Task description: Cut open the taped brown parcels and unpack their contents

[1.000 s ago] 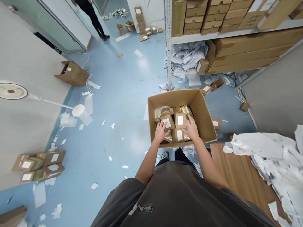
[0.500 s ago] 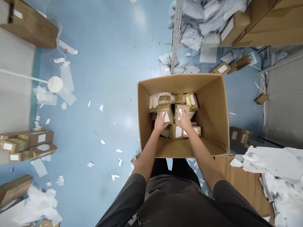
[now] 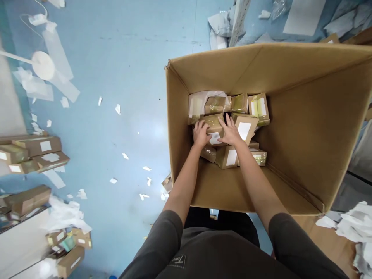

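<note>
A large open cardboard box (image 3: 308, 97) stands in front of my body, with several small taped cartons at its bottom. Both my hands reach inside. My left hand (image 3: 201, 133) curls its fingers over the left end of a small cardboard box (image 3: 213, 123) bearing a white label. My right hand (image 3: 230, 133) grips the right end of that same box, thumb across the label side. Just right of that hand, a labelled carton (image 3: 245, 126) lies tilted. Another carton (image 3: 228, 157) sits below my hands, and a white plastic bag (image 3: 196, 106) lies in the upper left corner.
Blue floor (image 3: 130, 77) with white paper scraps stretches to the left. Stacked cartons (image 3: 43, 149) and a round white stand base (image 3: 43, 65) are at the far left. A metal post (image 3: 240, 21) rises behind the box. Crumpled white paper (image 3: 356, 223) lies at lower right.
My right hand has shifted from the carton on the right to the one my left hand touches. The right-hand carton now lies tilted. The large box appears bigger in view.
</note>
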